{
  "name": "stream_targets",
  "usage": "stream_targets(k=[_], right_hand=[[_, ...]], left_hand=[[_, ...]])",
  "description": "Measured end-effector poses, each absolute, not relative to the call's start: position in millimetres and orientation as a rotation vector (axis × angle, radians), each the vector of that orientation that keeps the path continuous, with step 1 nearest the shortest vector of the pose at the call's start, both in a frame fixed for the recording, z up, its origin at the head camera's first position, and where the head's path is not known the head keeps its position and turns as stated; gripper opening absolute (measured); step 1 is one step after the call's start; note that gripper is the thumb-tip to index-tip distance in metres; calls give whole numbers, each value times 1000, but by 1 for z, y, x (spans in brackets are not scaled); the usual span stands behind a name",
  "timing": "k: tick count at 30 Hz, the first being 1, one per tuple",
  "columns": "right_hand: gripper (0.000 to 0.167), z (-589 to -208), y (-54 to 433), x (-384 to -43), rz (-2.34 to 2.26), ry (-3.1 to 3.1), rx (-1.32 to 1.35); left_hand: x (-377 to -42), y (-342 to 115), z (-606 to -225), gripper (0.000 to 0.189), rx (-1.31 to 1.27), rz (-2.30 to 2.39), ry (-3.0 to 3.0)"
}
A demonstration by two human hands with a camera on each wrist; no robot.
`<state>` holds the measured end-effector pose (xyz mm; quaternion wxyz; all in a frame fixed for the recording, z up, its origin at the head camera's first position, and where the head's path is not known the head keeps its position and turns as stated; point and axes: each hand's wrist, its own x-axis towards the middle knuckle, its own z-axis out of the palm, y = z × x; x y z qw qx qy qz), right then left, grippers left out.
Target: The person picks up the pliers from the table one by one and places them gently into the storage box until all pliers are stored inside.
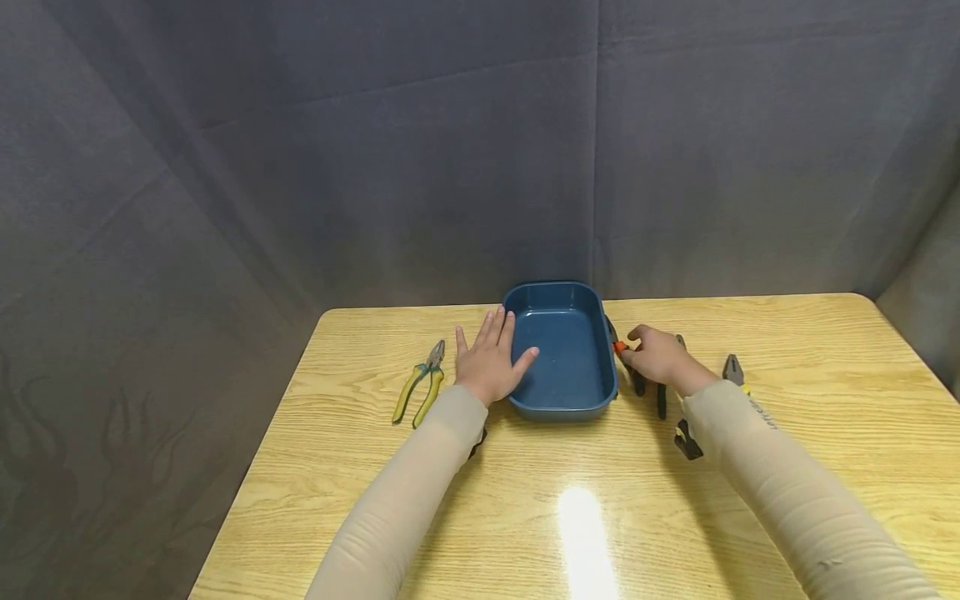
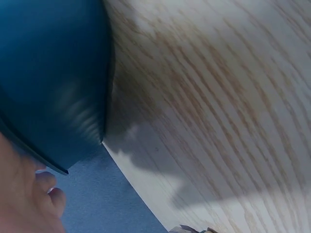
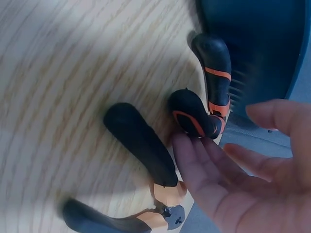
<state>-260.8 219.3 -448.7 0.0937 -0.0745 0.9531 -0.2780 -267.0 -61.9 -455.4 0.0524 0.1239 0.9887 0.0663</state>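
A deep blue plastic bin stands on the table. My left hand lies over its left rim, fingers straight and spread, thumb pointing over the inside. Along the bin's right wall are pliers with black and orange handles. My right hand reaches to these pliers from the right; in the right wrist view its fingertips are right at one handle, with the thumb apart and above. Nearer that camera lies another pair of pliers with black handles and pale orange parts near the joint.
Yellow-handled pliers lie left of my left hand. Dark pliers jaws show beyond my right sleeve, and a black object juts out beside it. Another dark piece sits partly under my left sleeve. A grey curtain hangs behind the table.
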Motion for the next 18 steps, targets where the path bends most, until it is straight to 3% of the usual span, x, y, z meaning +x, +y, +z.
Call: stream_targets(k=[10,18], right_hand=[[49,-450,211,-259,-750,2873,-210],[29,-456,206,-259,-744,2877,-105]], left_hand=[[-266,-64,-456,85,383,223,3014],[-266,-65,-457,84,383,249,3009]])
